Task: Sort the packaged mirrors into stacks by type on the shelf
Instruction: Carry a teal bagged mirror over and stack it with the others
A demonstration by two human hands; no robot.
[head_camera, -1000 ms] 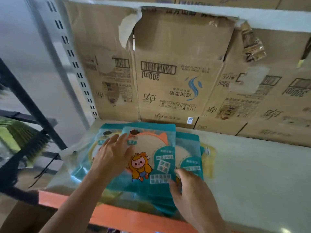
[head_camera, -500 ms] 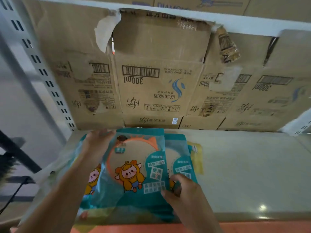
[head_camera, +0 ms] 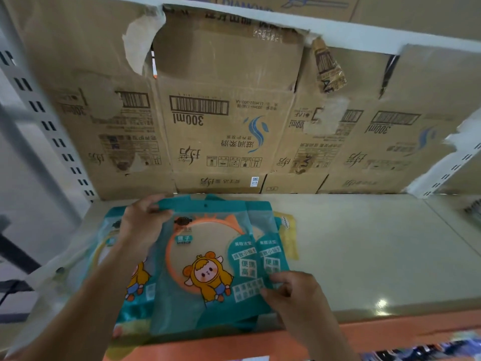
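A teal packaged mirror with an orange cat-ear rim (head_camera: 208,259) lies on top of a pile at the left of the shelf (head_camera: 364,256). My left hand (head_camera: 143,222) grips its top left corner. My right hand (head_camera: 294,293) pinches its lower right edge. Under it sit more teal mirror packs (head_camera: 270,254), one at the far left (head_camera: 130,290), and a yellow pack (head_camera: 289,235) peeks out on the right.
Flattened cardboard boxes (head_camera: 221,121) line the back of the shelf. A white perforated upright (head_camera: 46,126) stands at the left, another at the right (head_camera: 447,165). The orange front rail (head_camera: 390,332) runs along the near edge.
My left hand has slid from the pack's face up to its top left corner and taken hold. The right hand stays at the lower right edge. The camera has shifted rightward.
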